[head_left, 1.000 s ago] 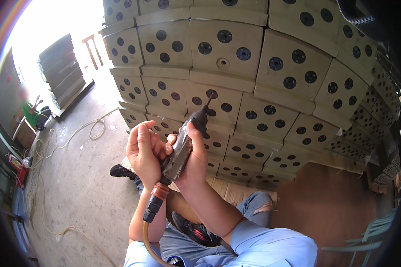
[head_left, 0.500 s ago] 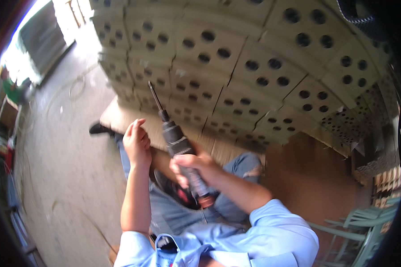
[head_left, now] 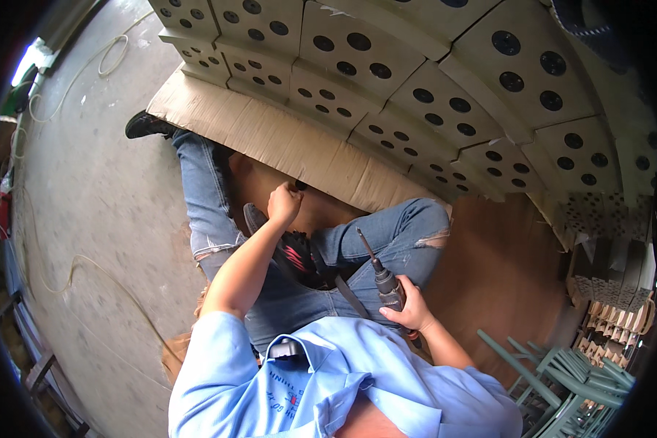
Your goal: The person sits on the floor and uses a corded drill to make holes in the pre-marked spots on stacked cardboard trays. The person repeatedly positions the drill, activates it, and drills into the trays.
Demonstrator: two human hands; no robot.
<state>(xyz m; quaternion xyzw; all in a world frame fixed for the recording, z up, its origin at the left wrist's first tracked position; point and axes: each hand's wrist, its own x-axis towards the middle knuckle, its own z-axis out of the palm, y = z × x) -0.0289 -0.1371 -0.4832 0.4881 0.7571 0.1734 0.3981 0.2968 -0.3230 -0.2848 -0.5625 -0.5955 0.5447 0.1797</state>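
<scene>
My right hand (head_left: 414,305) is wrapped round a black power screwdriver (head_left: 389,290). Its long bit points up and to the left, above my bent right leg. Toward the middle, my left hand (head_left: 285,205) is closed, thumb and fingertips pinching a small black piece (head_left: 299,185) whose kind I cannot make out. That hand is over the brown floor between my legs, close to the near edge of a cardboard sheet (head_left: 270,150). Beyond stand stacked beige blocks (head_left: 387,102), each with several round black discs on its face.
My jeans-covered legs (head_left: 208,190) are folded on the floor, with black shoes showing. A thin hose (head_left: 102,263) runs over the grey concrete on the left. Green metal frames (head_left: 577,379) lie at the lower right, near slatted wooden pieces (head_left: 612,325).
My right hand has lowered the power screwdriver toward my right thigh, away from the blocks. My left hand has moved right and now pinches the small black piece. The view has shifted.
</scene>
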